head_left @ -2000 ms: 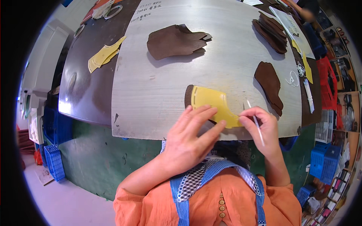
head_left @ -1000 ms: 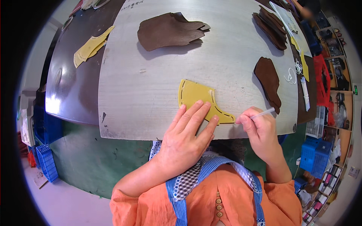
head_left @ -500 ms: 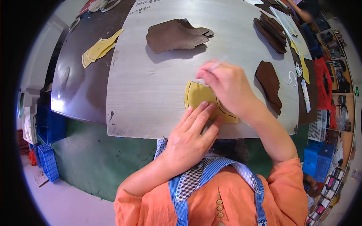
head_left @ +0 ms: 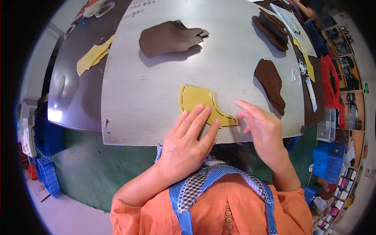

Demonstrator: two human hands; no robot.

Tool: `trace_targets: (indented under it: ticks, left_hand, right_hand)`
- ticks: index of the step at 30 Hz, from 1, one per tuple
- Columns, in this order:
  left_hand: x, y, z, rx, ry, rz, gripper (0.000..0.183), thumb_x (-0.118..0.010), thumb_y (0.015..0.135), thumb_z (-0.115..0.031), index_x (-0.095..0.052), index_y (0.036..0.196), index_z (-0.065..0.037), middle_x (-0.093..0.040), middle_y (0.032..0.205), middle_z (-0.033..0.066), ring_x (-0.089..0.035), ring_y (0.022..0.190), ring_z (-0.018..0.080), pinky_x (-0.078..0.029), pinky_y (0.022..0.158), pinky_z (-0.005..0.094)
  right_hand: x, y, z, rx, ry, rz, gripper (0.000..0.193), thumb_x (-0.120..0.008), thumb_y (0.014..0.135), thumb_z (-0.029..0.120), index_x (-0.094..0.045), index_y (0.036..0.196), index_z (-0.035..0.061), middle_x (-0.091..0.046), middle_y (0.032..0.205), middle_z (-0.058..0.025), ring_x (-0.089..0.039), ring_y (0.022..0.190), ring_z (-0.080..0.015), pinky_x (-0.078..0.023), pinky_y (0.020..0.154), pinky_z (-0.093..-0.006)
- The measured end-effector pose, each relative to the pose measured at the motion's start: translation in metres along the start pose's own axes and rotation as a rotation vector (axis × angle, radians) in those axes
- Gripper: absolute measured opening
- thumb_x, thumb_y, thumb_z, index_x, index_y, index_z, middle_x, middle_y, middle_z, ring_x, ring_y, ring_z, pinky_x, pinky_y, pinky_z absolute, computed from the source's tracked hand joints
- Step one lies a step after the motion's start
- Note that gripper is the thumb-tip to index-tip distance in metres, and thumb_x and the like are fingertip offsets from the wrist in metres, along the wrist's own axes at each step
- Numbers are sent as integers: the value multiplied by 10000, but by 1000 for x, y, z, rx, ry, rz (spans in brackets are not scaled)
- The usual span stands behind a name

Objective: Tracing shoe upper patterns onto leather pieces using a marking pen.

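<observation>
A yellow pattern piece [head_left: 195, 96] with dark dashed slots along its curved edges lies near the front edge of the grey board. My left hand [head_left: 187, 137] rests on its lower part, fingers spread and pressing it flat. To the right of the piece's narrow end, my right hand [head_left: 264, 129] hovers with its index finger stretched out and the other fingers loosely bent. I see nothing in it. Whatever lies beneath the yellow piece is hidden.
Brown leather pieces lie on the grey board [head_left: 129, 98]: a stack [head_left: 170, 38] at the far left, another stack [head_left: 271, 30] at the far right, and more leather [head_left: 269, 84] at right. Yellow patterns [head_left: 94, 56] sit left, white pens [head_left: 311, 94] and string [head_left: 301, 67] right.
My right hand has dropped from the pattern's top edge to its lower right. The whitish pen-like stick it held no longer shows. My left hand stays on the pattern; the whole view has shifted slightly.
</observation>
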State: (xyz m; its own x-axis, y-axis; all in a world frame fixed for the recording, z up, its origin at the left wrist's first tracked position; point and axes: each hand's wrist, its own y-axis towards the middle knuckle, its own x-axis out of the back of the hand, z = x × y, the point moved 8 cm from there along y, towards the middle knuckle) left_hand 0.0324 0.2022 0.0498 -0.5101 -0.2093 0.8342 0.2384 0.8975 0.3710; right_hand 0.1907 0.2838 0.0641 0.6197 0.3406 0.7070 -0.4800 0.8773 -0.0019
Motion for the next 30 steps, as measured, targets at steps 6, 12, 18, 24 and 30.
trace_targets:
  ticks: [6,12,18,24,30]
  left_hand:
    - [19,10,-5,-58,88,13,458,-812,833,-202,-736,1280,-140,-635,1420,163,-634,1321,342,-560,1046,490]
    - [72,113,115,67,26,-324,253,-753,943,-196,-765,1183,-115,-713,1264,117,-664,1170,346,-552,977,453]
    - [32,141,190,242,339,-154,574,-635,1027,-425,-563,1509,-120,-544,1517,218,-492,1417,409,-398,1166,558]
    - [20,117,159,314,398,22,762,-608,1028,-482,-355,1663,-145,-398,1654,207,-357,1537,406,-279,1240,624]
    - [42,95,153,203,402,-209,701,-678,994,-356,-441,1618,-140,-462,1593,187,-422,1485,390,-296,1236,567]
  right_hand:
    - [-15,4,4,152,-138,0,241,-827,887,130,-648,1029,56,-666,936,-128,-699,820,-321,-562,734,-406]
    - [55,-3,-60,-97,226,-317,119,-756,977,97,-699,1021,2,-722,846,-82,-626,723,-100,-504,672,-285]
    - [106,-4,-75,123,-412,-563,123,-722,1004,106,-681,1018,-10,-673,773,-71,-586,651,-108,-483,624,-304]
    - [139,34,-76,12,338,-570,136,-691,1047,150,-673,1021,18,-607,742,11,-579,633,-65,-463,574,-250]
    - [179,136,-89,137,578,-557,265,-711,1047,256,-668,1099,0,-580,781,12,-531,642,-63,-436,578,-234]
